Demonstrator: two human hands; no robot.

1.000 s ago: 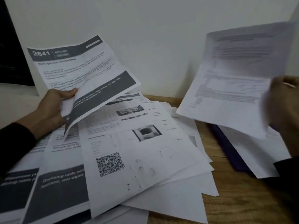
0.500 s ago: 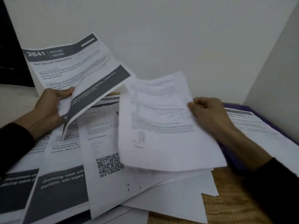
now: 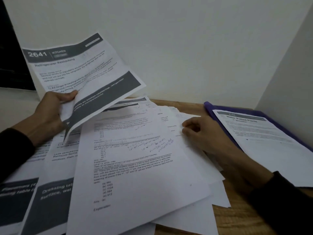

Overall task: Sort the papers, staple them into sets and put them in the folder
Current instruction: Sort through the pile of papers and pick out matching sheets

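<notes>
Left hand (image 3: 50, 114): grips the near left edge of the 2641 sheets (image 3: 81, 77), thumb on top, holding them tilted up off the pile; judged the start of a set, kept apart from the loose papers.
Right hand (image 3: 201, 133): fingers curled, tips on the right edge of the maths sheet (image 3: 135, 167); whether it pinches the paper or only rests on it cannot be told.
Maths sheet: topmost on the pile (image 3: 55, 192), face up; judged not to match the held set.
Pile: fanned across the near left and centre of the table (image 3: 237, 217), so headings show for sorting.
Folder (image 3: 210, 107): purple, open at the far right, one sheet (image 3: 264, 141) lying in it.
Stapler: none visible.
</notes>
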